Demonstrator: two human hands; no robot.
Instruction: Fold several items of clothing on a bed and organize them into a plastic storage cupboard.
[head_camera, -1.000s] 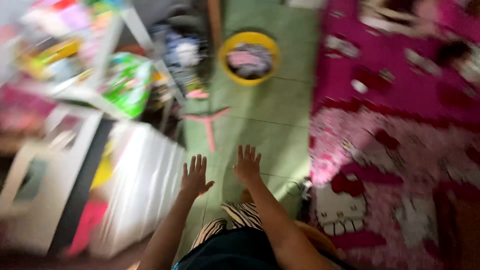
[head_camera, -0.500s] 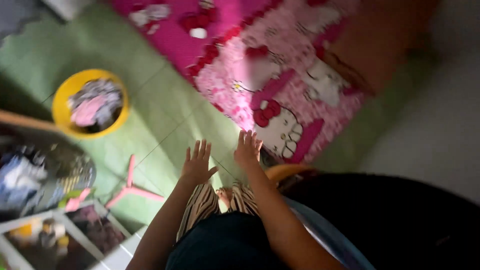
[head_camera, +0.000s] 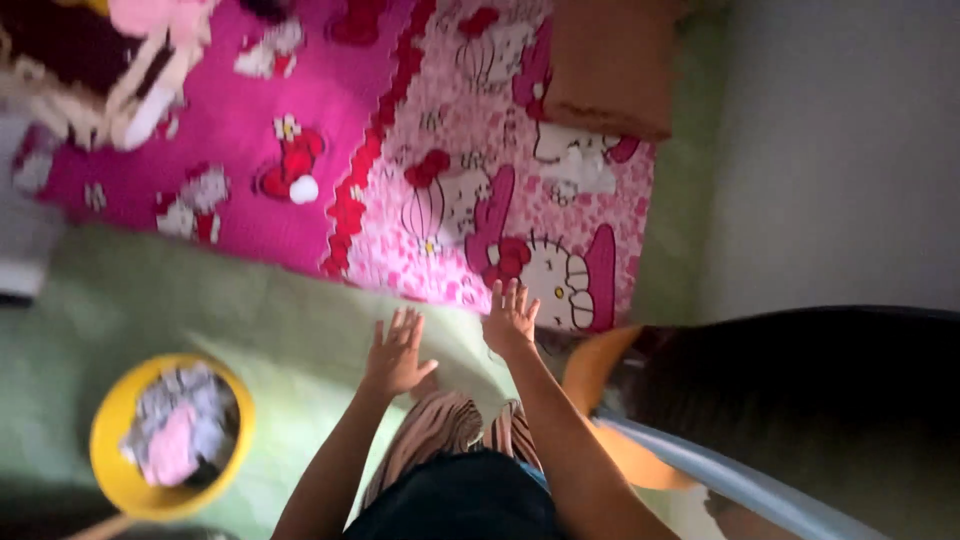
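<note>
My left hand (head_camera: 397, 352) is held out in front of me with its fingers spread and nothing in it, above the green tiled floor (head_camera: 150, 300). My right hand (head_camera: 511, 317) is also spread and empty, reaching toward the near edge of a pink cartoon-cat blanket (head_camera: 470, 180). My striped trousers (head_camera: 440, 430) show below both arms. Neither hand touches anything.
A yellow basin (head_camera: 110, 440) holding crumpled clothes sits on the floor at lower left. A brown cushion (head_camera: 610, 65) lies on the blanket at the top. An orange tub (head_camera: 600, 380) with dark contents stands at right, next to a grey wall (head_camera: 850, 150).
The view has swung to the right: the yellow basin moved from upper middle to lower left, the white shelf left the frame, the blanket now fills the top. Both hands stayed spread and empty.
</note>
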